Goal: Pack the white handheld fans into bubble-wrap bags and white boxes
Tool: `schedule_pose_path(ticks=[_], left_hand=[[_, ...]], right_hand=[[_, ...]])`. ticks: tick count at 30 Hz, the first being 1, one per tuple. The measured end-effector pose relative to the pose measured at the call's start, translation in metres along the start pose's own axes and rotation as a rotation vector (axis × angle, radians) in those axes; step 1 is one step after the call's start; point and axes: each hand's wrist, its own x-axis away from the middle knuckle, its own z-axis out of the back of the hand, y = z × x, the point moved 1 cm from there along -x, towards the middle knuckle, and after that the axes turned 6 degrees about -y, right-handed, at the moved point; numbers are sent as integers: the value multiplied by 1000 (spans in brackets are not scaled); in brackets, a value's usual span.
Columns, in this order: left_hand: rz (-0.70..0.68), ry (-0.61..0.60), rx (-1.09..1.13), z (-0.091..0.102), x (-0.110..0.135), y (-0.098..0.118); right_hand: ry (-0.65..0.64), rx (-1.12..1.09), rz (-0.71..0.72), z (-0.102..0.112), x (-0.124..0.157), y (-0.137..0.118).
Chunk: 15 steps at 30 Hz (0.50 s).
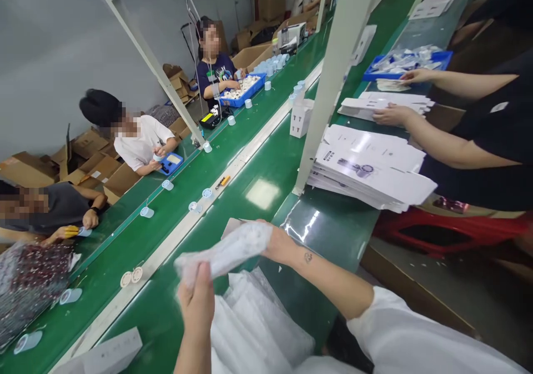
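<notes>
A white foam pouch (233,249) is held over the green belt (266,157) between both my hands. My left hand (196,304) is closed, pinching the pouch's near end from below. My right hand (278,244) grips the far end; its fingers are mostly hidden behind the pouch. A pile of similar white pouches (254,324) lies just under my hands, by my white sleeve. A flat white piece (231,227) shows behind the held pouch.
Stacks of flat printed cartons (370,168) lie to the right, where a co-worker's hands (391,114) rest on another stack. A small white box (300,119) and a white post (333,79) stand ahead. Clear cups (147,212) dot the far belt. Several people sit opposite. A white box (110,352) lies near left.
</notes>
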Motion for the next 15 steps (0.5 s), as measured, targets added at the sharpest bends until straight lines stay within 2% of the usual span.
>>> schedule_pose_path(ticks=[2,5,9,11,13,15], left_hand=[[-90,-92,-55,-27,-7,3],[-277,-273,-380,-53,-10,20],[-249,-526,-863,-80,-27,57],[-228,-576,-1022,-96,-38,73],[-251,-555,-1118,-111,-44,82],[-365,-590,-1136,-122,-45,80]], right_hand=[[1,-24,-42,-5,16,2],[58,-58,-46,-10,29,6],[98,-63,-12,-19,38,5],[101,-55,-32,-25,40,3],[124,-52,-58,-29,38,4],[170,-63,-74,-29,36,7]])
